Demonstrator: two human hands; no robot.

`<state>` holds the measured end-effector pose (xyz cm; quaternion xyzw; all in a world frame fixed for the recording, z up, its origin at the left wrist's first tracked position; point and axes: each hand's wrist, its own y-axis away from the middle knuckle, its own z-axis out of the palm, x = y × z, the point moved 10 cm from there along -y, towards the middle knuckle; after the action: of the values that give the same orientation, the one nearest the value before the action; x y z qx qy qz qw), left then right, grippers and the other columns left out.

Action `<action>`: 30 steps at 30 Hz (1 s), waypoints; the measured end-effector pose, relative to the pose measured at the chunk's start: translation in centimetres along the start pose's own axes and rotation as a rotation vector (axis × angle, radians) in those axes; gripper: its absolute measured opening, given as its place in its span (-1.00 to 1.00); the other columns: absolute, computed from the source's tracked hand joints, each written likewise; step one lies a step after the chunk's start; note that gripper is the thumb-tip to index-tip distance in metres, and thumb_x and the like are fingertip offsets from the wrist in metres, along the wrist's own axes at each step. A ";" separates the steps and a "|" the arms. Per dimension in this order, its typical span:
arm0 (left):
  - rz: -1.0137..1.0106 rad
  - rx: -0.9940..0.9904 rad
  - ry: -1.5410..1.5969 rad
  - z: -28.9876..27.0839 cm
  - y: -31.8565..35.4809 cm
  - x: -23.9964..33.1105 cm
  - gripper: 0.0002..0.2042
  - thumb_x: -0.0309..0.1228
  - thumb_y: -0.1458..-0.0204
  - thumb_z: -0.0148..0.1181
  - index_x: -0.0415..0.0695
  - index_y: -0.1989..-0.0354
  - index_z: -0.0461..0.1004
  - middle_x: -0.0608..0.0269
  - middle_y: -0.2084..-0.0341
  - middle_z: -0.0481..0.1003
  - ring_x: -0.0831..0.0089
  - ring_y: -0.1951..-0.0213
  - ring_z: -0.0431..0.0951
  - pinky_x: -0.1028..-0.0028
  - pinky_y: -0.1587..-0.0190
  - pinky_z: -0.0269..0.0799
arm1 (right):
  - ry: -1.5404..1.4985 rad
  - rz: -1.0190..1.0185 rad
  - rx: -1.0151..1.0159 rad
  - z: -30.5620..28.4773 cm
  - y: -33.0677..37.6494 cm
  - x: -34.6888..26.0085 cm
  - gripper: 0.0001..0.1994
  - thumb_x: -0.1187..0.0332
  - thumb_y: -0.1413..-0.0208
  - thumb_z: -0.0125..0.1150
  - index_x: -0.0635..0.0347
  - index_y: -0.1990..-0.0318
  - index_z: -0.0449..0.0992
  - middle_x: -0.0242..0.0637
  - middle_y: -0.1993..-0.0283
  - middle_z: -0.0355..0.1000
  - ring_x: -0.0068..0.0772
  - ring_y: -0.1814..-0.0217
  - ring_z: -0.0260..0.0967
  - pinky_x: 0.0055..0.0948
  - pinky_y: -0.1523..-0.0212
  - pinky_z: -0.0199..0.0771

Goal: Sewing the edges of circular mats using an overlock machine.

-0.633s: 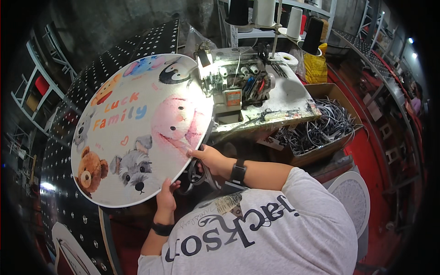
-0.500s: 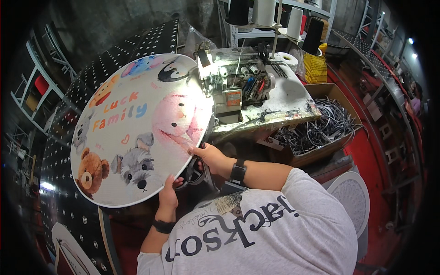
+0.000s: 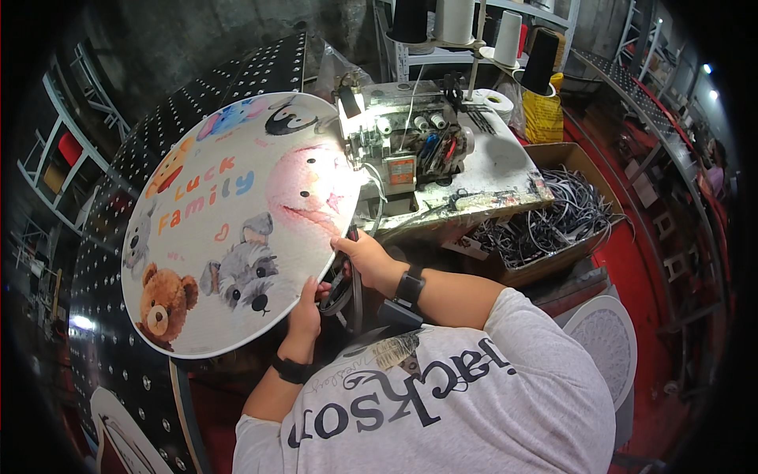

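The left hand (image 3: 304, 316) pinches the lower rim of the round mat (image 3: 237, 229), fingers closed on its edge with the thumb on the printed face. The right hand (image 3: 363, 254) grips the same rim a little further up and to the right, fingers curled over the edge; a dark strap (image 3: 347, 292) loops down between the two hands, touching both palms. How tightly the right fingers press cannot be told. Each wrist carries a black band, the right one a watch (image 3: 409, 286).

The mat stands tilted, its face turned up, covering the left edge of the desk (image 3: 505, 158). Printed on it are cartoon animals: a brown bear low on the left, a grey dog near the middle, a pink shape near the right rim, a penguin at the top. Its right rim lies just under the lit needle area of the sewing machine (image 3: 410, 142), which sits at the middle of the desk.

At the desk's right edge, an open cardboard box (image 3: 553, 229) holds a tangle of black and white cords. Thread cones (image 3: 505, 35) stand on a rack behind the machine. Left of the mat runs a dark board (image 3: 103, 261) dotted with studs. A white round mat (image 3: 604, 340) lies on the floor at the person's right.
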<state>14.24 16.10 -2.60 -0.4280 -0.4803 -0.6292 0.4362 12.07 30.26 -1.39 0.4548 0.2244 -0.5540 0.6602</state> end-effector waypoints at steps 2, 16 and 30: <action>0.005 -0.009 0.000 0.7 -0.3 0.1 -0.71 -0.20 0.01 -0.09 -0.21 0.51 0.35 0.18 0.49 0.42 0.49 0.41 0.35 0.54 0.23 0.23 | -0.001 0.011 0.026 -0.4 -0.3 -0.3 -0.79 0.32 0.10 0.07 0.17 0.34 0.23 -0.36 0.54 0.23 -0.57 0.69 0.08 -0.56 0.73 0.12; 0.039 -0.082 -0.087 2.9 -2.5 0.4 -0.65 -0.17 -0.02 -0.17 -0.24 0.45 0.39 0.21 0.47 0.40 0.51 0.38 0.30 0.55 0.20 0.17 | 0.035 -0.087 0.094 -1.6 -2.4 -2.5 -0.80 0.31 0.14 0.08 0.09 0.36 0.24 -0.40 0.51 0.21 -0.57 0.64 0.08 -0.55 0.67 0.13; 0.160 -0.137 -0.167 3.3 -4.1 2.5 -0.67 -0.21 -0.04 -0.15 -0.27 0.42 0.38 0.22 0.49 0.40 0.51 0.40 0.35 0.55 0.23 0.25 | 0.085 -0.171 0.094 -0.4 -3.0 -4.9 -0.77 0.34 0.13 0.05 0.14 0.30 0.20 -0.38 0.51 0.19 -0.61 0.66 0.06 -0.58 0.68 0.12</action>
<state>10.04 19.66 -0.62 -0.5448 -0.4350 -0.5858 0.4132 7.93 33.33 1.29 0.4875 0.2641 -0.5984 0.5784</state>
